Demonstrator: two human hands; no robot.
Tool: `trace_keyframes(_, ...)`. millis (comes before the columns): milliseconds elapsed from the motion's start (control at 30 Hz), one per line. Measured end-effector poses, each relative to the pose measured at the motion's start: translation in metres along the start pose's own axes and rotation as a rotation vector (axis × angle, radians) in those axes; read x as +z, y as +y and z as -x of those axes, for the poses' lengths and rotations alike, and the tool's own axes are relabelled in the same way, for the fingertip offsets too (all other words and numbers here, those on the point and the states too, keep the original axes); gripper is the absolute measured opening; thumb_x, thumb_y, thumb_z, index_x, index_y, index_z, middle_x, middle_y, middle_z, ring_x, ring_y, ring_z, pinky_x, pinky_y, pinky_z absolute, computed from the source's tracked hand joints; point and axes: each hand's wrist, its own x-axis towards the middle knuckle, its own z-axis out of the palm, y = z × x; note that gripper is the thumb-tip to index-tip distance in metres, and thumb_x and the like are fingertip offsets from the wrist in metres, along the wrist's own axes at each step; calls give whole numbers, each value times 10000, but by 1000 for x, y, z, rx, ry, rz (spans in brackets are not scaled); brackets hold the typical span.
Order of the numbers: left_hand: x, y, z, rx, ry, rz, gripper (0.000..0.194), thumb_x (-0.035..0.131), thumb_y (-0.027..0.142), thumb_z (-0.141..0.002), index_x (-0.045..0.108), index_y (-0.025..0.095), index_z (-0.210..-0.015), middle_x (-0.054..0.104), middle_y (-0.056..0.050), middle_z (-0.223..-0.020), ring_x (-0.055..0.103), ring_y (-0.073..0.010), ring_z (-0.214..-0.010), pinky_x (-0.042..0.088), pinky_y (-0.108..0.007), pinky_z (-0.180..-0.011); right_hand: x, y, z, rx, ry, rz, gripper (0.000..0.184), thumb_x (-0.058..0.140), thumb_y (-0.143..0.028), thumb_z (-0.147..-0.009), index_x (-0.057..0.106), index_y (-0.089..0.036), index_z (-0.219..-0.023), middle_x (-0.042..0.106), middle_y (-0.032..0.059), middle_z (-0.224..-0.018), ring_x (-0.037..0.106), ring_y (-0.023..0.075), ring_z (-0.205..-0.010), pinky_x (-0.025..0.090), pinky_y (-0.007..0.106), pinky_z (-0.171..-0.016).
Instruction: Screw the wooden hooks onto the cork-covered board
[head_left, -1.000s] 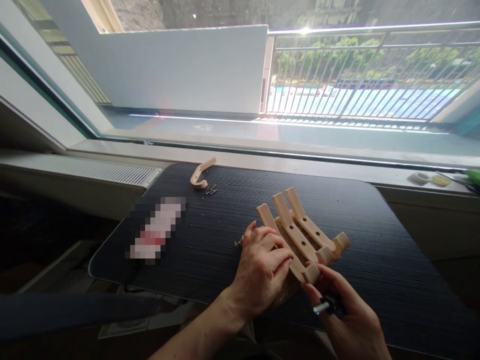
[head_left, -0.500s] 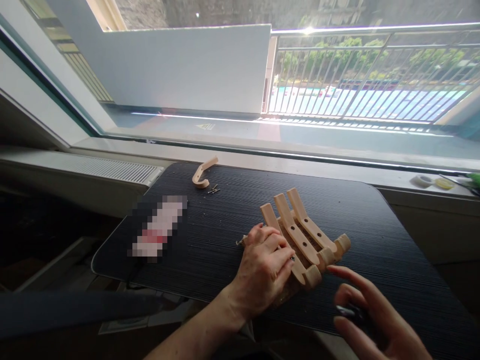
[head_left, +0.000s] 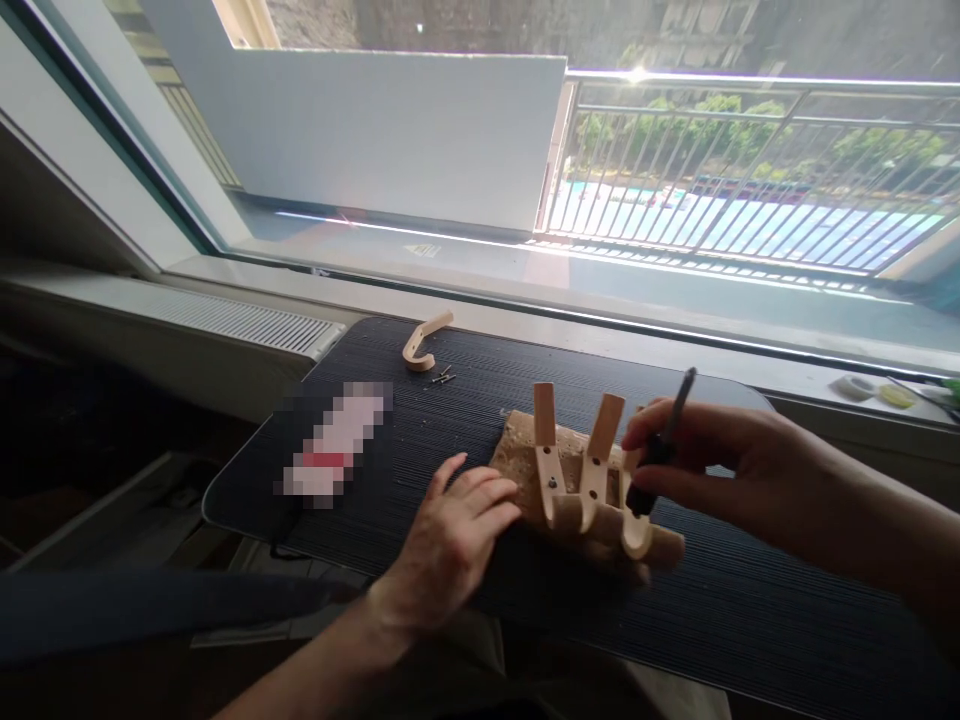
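Note:
My right hand [head_left: 705, 450] is closed around the black handle of a screwdriver [head_left: 651, 472], whose metal shaft points up and away. It hovers over the right wooden hook [head_left: 637, 535], hiding part of it. Beneath lies a rough brown board [head_left: 517, 445] bearing a left wooden hook [head_left: 545, 425] and a middle wooden hook [head_left: 604, 425]. A screw head [head_left: 553, 483] shows in the left hook's lower hole; dark holes mark the middle one. My left hand [head_left: 457, 535] rests at the board's left edge with fingers stretched out, fingertips at the edge.
A loose wooden hook [head_left: 417, 350] and several screws [head_left: 444, 376] lie at the back of the black table [head_left: 480, 370]. A blurred pinkish item [head_left: 337, 440] is at left. Rolls of tape [head_left: 855, 387] sit on the sill, beside a radiator [head_left: 247, 320] and window.
The board with its hooks has turned so the hooks point more straight away from me. My left hand slid off the left hook to the board's edge. My right hand rose with the screwdriver.

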Motion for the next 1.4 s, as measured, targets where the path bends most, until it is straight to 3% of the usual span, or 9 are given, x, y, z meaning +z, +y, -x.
trace_keyframes(167, -13, -13, 8, -241, 116, 169, 409, 512, 79, -738, 526, 198, -1129, 501, -79, -1272, 412, -228, -1220, 314, -446, -1056, -1, -3, -15, -72, -172, -110, 271, 600, -400, -789, 667, -235, -993, 648, 42, -1037, 608, 211, -909, 504, 279, -741)
trace_keyframes(267, 2, -2, 4, -289, 143, 251, 615, 638, 205, -690, 407, 172, -1259, 441, -111, -1329, 341, -265, -1277, 280, -475, -1084, -4, -7, -40, -137, -217, -147, 264, 585, -386, -800, 670, -210, -977, 636, 52, -1069, 604, 202, -932, 503, 285, -772)
trace_keyframes(400, 23, -1, -8, -283, 197, 220, 530, 642, 262, -733, 451, 168, -1218, 454, -116, -1314, 321, -260, -1293, 278, -466, -1092, -12, -8, -77, -195, -226, 64, 256, 597, -354, -773, 678, -188, -949, 674, 52, -974, 607, 199, -913, 478, 318, -815)
trace_keyframes(667, 1, -41, -22, -157, -8, 140, 383, 571, 194, -773, 530, 212, -1153, 513, -71, -1295, 366, -240, -1279, 231, -493, -1107, -15, 9, -117, -208, -169, 137, 286, 595, -409, -744, 683, -224, -942, 703, 13, -879, 623, 171, -760, 486, 296, -694)
trace_keyframes(900, 18, -12, -21, -348, 18, -27, 824, 670, 408, -663, 310, 145, -1356, 246, -145, -1475, 148, -315, -1375, 157, -539, -1108, -1, 27, -119, -214, -105, 196, 222, 580, -359, -753, 690, -241, -906, 698, -2, -835, 625, 167, -772, 467, 299, -725)
trace_keyframes(1033, 31, -8, -22, -402, -40, -94, 1040, 678, 523, -609, 162, 122, -1419, 162, -165, -1500, 97, -335, -1383, 110, -555, -1105, -12, 37, -129, -152, 40, 13, 295, 614, -422, -730, 683, -206, -918, 700, 27, -811, 625, 173, -745, 484, 302, -673)
trace_keyframes(1167, 22, -22, -28, -402, -138, -51, 1058, 658, 590, -606, 135, 186, -1433, 118, -135, -1515, 84, -313, -1389, 87, -550, -1108, -21, 70, -137, 52, 236, -236, 424, 625, -482, -712, 656, -176, -1003, 699, 77, -872, 629, 181, -794, 508, 329, -725)
trace_keyframes(1267, 8, -32, -35, -438, -112, -12, 1027, 662, 579, -621, 142, 224, -1432, 83, -132, -1520, 81, -320, -1388, 61, -579, -1096, -12, 94, -121, 154, 133, -239, 378, 651, -485, -682, 674, -137, -827, 695, 96, -723, 638, 199, -662, 531, 372, -657)
trace_keyframes(1400, -5, -38, -38, -432, -161, 202, 902, 664, 480, -683, 219, 211, -1420, 102, -135, -1517, 164, -285, -1380, 200, -494, -1107, 9, 108, -76, 221, -61, -299, 393, 596, -515, -743, 673, -162, -899, 704, 81, -809, 646, 208, -785, 517, 361, -759)
